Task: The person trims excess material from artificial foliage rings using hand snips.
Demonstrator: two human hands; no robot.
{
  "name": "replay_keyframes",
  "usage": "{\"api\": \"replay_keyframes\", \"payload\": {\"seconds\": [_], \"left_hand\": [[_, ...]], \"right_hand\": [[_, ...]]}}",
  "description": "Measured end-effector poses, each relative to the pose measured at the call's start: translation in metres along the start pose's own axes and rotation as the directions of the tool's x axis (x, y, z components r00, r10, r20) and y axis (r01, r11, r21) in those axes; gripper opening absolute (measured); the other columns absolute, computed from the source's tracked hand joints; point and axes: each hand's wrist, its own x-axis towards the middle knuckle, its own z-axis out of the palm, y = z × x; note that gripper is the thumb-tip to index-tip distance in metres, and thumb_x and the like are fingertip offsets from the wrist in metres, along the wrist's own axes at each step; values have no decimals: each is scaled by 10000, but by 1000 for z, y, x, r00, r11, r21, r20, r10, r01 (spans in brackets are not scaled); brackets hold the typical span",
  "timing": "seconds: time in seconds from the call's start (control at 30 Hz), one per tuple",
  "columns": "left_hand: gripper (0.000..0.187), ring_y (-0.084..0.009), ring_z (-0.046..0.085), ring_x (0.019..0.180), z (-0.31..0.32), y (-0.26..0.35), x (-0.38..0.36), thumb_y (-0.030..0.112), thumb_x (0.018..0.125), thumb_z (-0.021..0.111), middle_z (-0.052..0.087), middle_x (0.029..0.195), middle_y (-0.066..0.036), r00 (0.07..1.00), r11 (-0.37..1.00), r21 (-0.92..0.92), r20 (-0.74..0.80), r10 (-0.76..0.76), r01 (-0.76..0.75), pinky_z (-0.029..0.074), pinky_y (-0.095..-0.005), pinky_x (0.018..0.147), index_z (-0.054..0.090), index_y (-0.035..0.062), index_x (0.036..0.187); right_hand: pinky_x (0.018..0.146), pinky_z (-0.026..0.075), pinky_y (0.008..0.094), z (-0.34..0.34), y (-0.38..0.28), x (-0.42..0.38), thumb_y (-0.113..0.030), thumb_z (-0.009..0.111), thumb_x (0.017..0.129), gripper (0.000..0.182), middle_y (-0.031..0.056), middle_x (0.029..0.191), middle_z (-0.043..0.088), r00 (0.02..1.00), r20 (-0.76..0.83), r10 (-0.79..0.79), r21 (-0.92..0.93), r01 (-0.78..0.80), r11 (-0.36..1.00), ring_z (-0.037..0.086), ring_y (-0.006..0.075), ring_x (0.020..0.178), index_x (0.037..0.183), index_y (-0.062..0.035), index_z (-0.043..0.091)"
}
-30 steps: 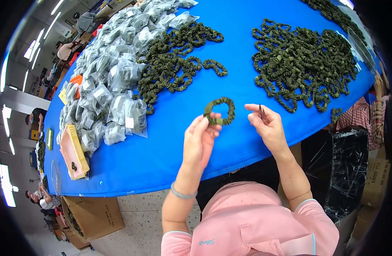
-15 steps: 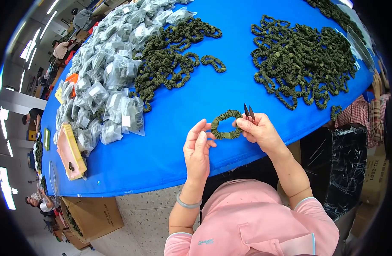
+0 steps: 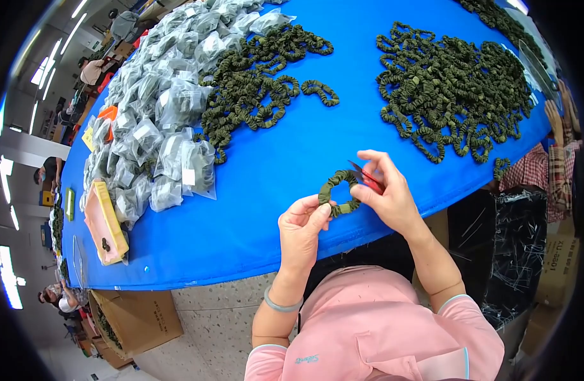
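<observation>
Scrunchie (image 3: 326, 188), dark green and tightly gathered, hangs in the air as a loose ring just above the near edge of the blue table (image 3: 254, 216). At its lower left, the worker's left hand (image 3: 300, 225) has it pinched between thumb and fingers. On the other side, the right hand (image 3: 393, 197) is closed around small red-handled snips (image 3: 372, 183), its upper fingers stretched out above them. Their dark tip points just over the ring's top right (whether the blades are parted, I can't tell). The right thumb is right by the ring's edge, and I can't make out whether it touches. The two hands are near each other but apart.

Beyond them, to the left, lies a heap of similar green rings (image 3: 241, 95) beside a great pile of clear bags (image 3: 184, 108), with one single ring (image 3: 329, 95) just off the heap. A larger mound of rings (image 3: 451, 89) spreads to the right. Near the table's left end stands a yellow-edged box (image 3: 106, 222), pink inside. At the far right, another person's hands (image 3: 554, 117) are at the table's edge, above a checked sleeve (image 3: 559, 168).
</observation>
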Motion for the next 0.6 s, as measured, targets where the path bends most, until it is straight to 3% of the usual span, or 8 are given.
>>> {"api": "replay_keyframes", "payload": {"seconds": [0.1, 0.27, 0.6], "left_hand": [[209, -100, 540, 631, 4, 1, -2, -36, 826, 613, 657, 867, -112, 996, 999, -5, -79, 51, -52, 453, -180, 563, 608, -21, 1034], [211, -101, 551, 643, 4, -1, -5, -37, 822, 615, 656, 867, -106, 994, 996, 45, -69, 84, -81, 457, -176, 562, 614, -3, 1030], [224, -102, 554, 654, 3, -3, -6, -52, 811, 620, 654, 876, -98, 993, 995, 14, -59, 99, -99, 459, -178, 569, 620, 11, 1026]], "right_hand": [[538, 394, 175, 2, -6, -7, -61, 715, 761, 196, 41, 884, 580, 941, 28, -336, -381, 321, 867, 496, 81, 638, 954, -44, 691], [534, 407, 180, 3, -1, -16, -7, 736, 700, 334, 45, 937, 568, 940, 81, -331, -377, 336, 863, 493, 88, 625, 1022, -87, 698], [523, 411, 181, 2, 3, -17, 22, 734, 696, 342, 44, 905, 576, 926, 101, -365, -389, 374, 842, 494, 87, 621, 1019, -86, 707]]}}
